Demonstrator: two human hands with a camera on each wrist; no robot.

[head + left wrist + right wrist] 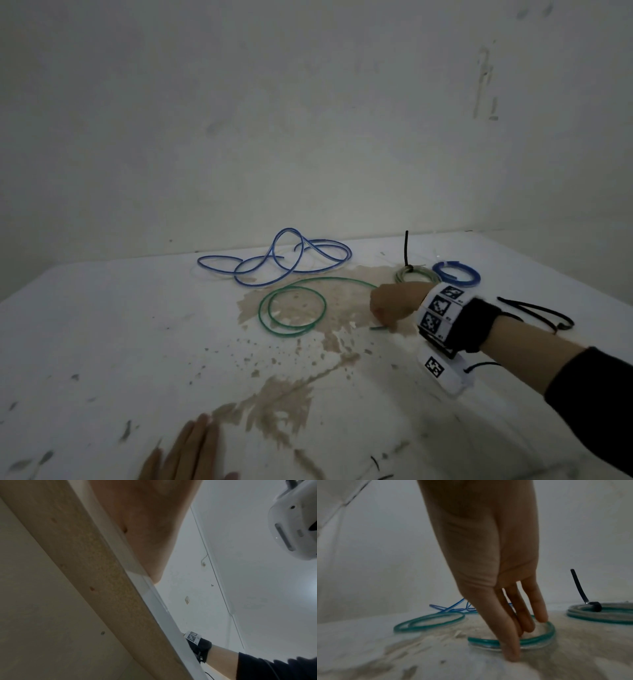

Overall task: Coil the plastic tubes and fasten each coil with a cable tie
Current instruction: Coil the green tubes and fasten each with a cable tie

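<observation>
Table [102, 342]: white and stained; every tube lies on it, and your left hand [186, 452] rests flat at 6 o'clock, fingers straight and together, holding nothing.
Loose blue tube [274, 262]: a springy tangle at 12 o'clock from the green loops, well apart from both hands. Expect it to be light and to want to uncurl.
Green tube [293, 310]: thin, light, probably slick and springy. Two loose loops lie at 9 o'clock from your right hand, and one end curves round under that hand.
Right hand [510, 622]: fingers straight, pointing down, close together. The fingertips [511, 654] press the tube's end curl onto the table; nothing is pinched.
Where to hold: I judge it best to pinch near the end and gather loops there, clamping the crossing so they cannot spring open.
Finished coils: a tied pale green coil [412, 274] and a small blue coil [455, 272] at 1 o'clock from your right hand.
Spare ties [537, 313]: black, at 3 o'clock beyond your wrist.
</observation>
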